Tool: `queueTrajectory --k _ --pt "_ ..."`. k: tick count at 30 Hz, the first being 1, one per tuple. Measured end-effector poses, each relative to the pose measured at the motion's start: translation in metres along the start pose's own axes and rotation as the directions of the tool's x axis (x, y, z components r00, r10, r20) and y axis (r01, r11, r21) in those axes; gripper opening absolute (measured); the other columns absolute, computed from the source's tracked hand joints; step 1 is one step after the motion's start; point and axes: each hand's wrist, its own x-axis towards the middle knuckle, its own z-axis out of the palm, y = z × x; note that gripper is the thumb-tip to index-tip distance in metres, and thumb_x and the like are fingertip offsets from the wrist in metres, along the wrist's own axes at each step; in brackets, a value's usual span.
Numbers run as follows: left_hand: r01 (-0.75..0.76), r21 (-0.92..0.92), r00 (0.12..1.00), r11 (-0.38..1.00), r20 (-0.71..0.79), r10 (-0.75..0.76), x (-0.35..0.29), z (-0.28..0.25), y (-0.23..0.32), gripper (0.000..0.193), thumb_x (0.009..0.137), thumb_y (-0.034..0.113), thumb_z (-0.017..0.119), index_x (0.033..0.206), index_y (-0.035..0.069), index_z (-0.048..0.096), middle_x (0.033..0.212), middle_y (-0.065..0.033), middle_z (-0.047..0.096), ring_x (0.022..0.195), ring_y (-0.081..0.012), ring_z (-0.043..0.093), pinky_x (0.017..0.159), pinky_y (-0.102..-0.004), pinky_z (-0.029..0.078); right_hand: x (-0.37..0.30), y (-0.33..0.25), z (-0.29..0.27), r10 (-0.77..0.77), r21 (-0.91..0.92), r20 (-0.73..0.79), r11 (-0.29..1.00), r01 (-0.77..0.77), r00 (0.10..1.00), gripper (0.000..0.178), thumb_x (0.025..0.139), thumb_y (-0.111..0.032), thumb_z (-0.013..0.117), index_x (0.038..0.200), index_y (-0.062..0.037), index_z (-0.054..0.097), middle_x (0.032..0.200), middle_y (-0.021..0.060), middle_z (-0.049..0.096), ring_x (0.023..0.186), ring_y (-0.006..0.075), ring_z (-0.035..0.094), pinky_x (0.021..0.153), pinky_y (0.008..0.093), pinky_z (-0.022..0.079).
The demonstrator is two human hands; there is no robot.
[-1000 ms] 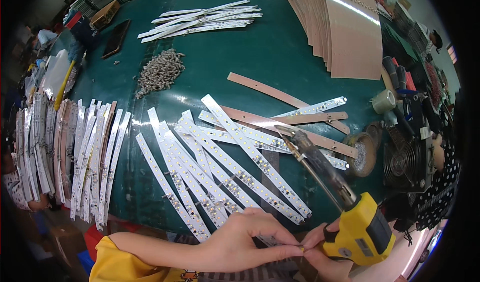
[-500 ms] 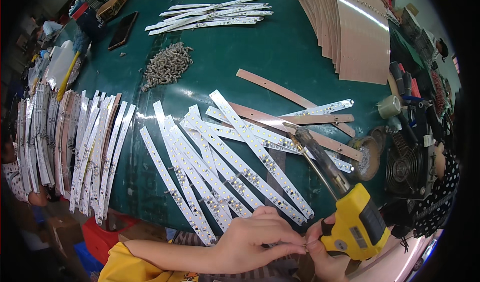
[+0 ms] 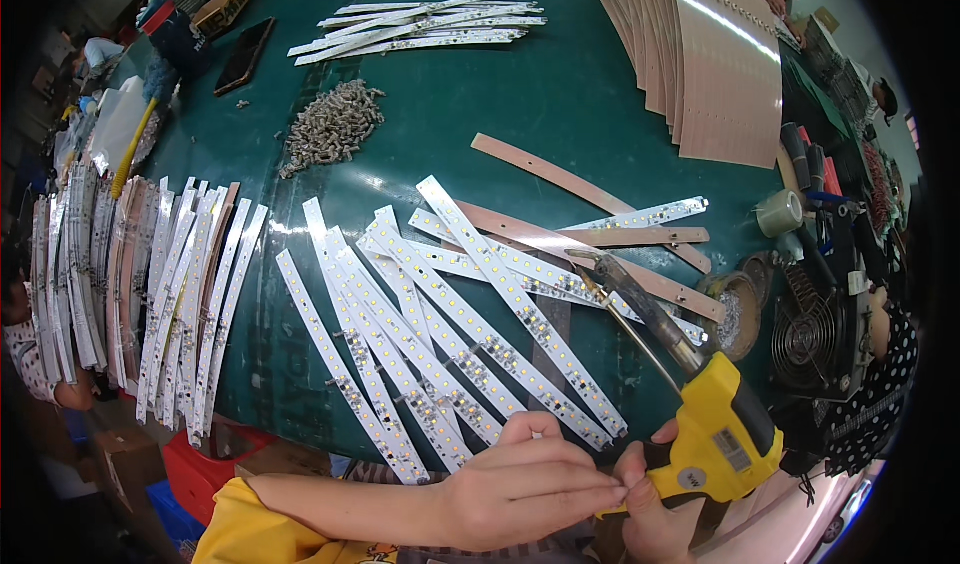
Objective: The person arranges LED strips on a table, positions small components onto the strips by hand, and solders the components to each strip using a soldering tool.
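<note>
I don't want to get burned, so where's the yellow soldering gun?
In the head view, the yellow soldering gun is at the lower right, in the grip of the right hand, right of the left hand.

A pale wall point(image 3: 868, 32) rises beyond the green table point(image 3: 425, 114) and red stool point(image 3: 192, 476).

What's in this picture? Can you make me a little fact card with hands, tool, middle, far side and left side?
Left hand: fingertips together, against the right hand; I can't tell if something small is between them
Right hand: gripping the tool
Tool: yellow soldering gun
Middle: white light strips and tan strips, crisscrossed on a green table
Far side: small pile of silvery parts, stack of tan boards
Left side: dark phone
</note>
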Motion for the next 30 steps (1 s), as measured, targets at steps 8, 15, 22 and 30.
queueTrajectory --k 8,15,22,30 --pt "-0.097 0.198 0.990 0.975 0.124 0.074 0.007 -0.013 0.003 0.025 0.075 0.008 0.065 0.097 -0.004 0.067 0.095 -0.0096 0.066 0.082 -0.0202 0.063 0.071 -0.0370 0.040 -0.003 0.003 -0.005 0.060 0.035 -0.022 0.998 -0.059 0.998 0.039 0.090 0.004 0.058 0.125 -0.0026 0.042 0.095 0.0073 0.054 0.080 0.0130 0.053 0.071 0.0238 0.045" --pt "0.002 0.694 0.987 0.720 0.116 -0.115 0.017 -0.057 -0.043 0.018 0.072 0.007 0.071 0.089 0.011 0.068 0.084 0.0038 0.066 0.074 -0.0118 0.061 0.075 -0.0387 0.030 -0.003 0.030 -0.047 -0.320 -0.422 -0.099 0.871 0.251 0.942 0.048 0.093 -0.032 0.061 0.123 0.0016 0.045 0.088 0.0127 0.058 0.060 0.0142 0.056 0.054 0.0243 0.045" --pt "0.077 0.720 0.987 0.690 0.044 -0.156 0.016 -0.061 -0.066 0.019 0.070 0.009 0.077 0.087 0.012 0.068 0.081 0.0040 0.066 0.072 -0.0122 0.060 0.076 -0.0392 0.030 -0.010 0.023 -0.046 -0.216 -0.663 0.088 0.716 0.219 0.972 0.024 0.093 -0.007 0.054 0.113 0.0040 0.060 0.107 0.0127 0.065 0.094 0.0200 0.061 0.082 0.0298 0.048" --pt "0.107 0.747 0.984 0.656 0.016 -0.178 0.018 -0.060 -0.066 0.017 0.072 0.009 0.077 0.086 0.011 0.068 0.079 0.0039 0.065 0.074 -0.0126 0.060 0.077 -0.0388 0.029 -0.014 0.033 -0.056 -0.164 -0.674 0.043 0.724 0.150 0.985 0.029 0.092 -0.001 0.055 0.120 0.0064 0.057 0.115 0.0165 0.064 0.102 0.0229 0.061 0.087 0.0317 0.049"
